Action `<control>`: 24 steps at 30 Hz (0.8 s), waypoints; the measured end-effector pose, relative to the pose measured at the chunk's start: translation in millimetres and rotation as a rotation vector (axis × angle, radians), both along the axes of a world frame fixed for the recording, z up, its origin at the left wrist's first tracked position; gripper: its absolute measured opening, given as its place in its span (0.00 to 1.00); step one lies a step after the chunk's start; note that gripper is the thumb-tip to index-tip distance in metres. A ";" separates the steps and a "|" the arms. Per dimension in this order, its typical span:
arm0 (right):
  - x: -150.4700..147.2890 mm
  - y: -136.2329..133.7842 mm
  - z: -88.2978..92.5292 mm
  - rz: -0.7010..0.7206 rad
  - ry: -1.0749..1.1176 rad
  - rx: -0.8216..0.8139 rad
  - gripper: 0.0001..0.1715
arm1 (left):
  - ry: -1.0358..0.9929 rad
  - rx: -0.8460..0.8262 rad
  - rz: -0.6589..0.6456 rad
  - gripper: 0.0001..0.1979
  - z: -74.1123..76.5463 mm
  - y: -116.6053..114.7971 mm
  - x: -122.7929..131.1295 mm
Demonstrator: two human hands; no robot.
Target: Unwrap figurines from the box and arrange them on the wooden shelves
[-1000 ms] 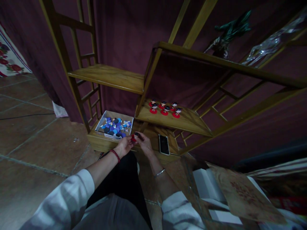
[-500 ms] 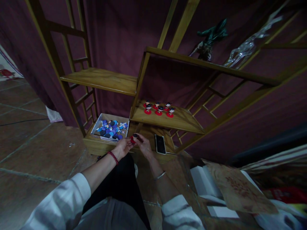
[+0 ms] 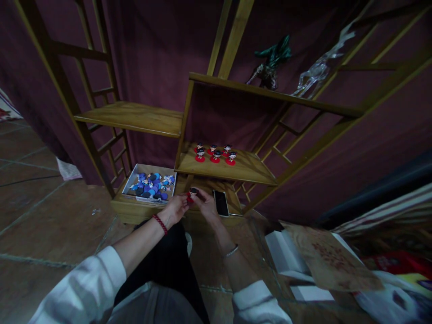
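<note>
Hands (image 3: 176,209) hold a red-and-black figurine (image 3: 193,192) near a phone (image 3: 221,203).

Left hand (image 3: 177,208) near right hand (image 3: 207,206), forearms (image 3: 139,245) angled inward

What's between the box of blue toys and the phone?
In the head view, between them show the left hand, right hand and the red figure they hold.

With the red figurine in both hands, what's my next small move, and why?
I'd probably lift the red figurine with the right hand toward the shelf, easing the left hand away. Both hands hold it below that shelf, where six similar figurines stand on round red bases; the box holds mostly blue and purple pieces.
</note>
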State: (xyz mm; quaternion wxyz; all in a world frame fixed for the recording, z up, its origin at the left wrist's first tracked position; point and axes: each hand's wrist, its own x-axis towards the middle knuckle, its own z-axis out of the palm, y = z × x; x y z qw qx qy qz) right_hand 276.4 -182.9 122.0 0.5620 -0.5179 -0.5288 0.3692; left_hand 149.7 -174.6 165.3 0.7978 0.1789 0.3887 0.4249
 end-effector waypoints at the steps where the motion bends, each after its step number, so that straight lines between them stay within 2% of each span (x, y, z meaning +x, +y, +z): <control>1: 1.2 -0.9 1.6 0.001 0.006 0.000 0.20 | -0.003 0.007 -0.003 0.12 1.2 -0.5 1.0; 12: 13.3 -11.4 8.3 0.049 0.058 -0.015 0.24 | -0.022 -0.021 -0.055 0.10 -1.6 0.7 8.5; 24: 23.7 -20.2 17.1 0.013 0.055 -0.030 0.22 | 0.001 -0.029 -0.066 0.12 0.7 -2.0 23.0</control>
